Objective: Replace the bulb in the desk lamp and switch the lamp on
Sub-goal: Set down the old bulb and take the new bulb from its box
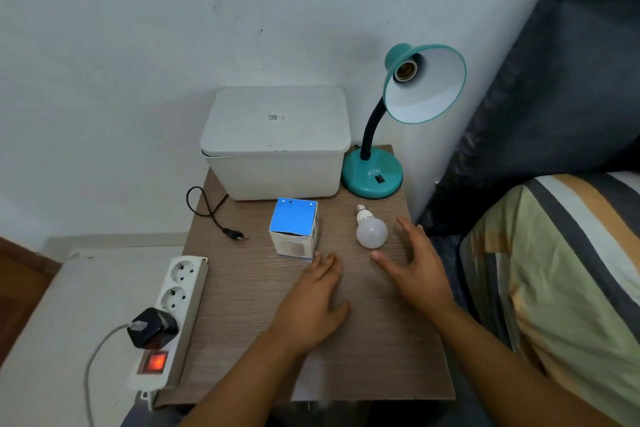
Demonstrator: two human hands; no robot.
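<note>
- Head view: both hands hover low over the bench (381,340), holding nothing; left hand (311,302) flat, fingers straight, tips just beside the bulb box (293,227); right hand (412,263) spread wide, fingers cupped around the loose bulb (370,229), not touching it.
- Bulb lies on its side, screw cap toward the desk lamp (374,173), whose socket (403,71) is bare; likely light, smooth, rolls easily, breakable; best held round the globe, cap left free.

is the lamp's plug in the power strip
No, the lamp's plug lies loose on the table, apart from the power strip.
</note>
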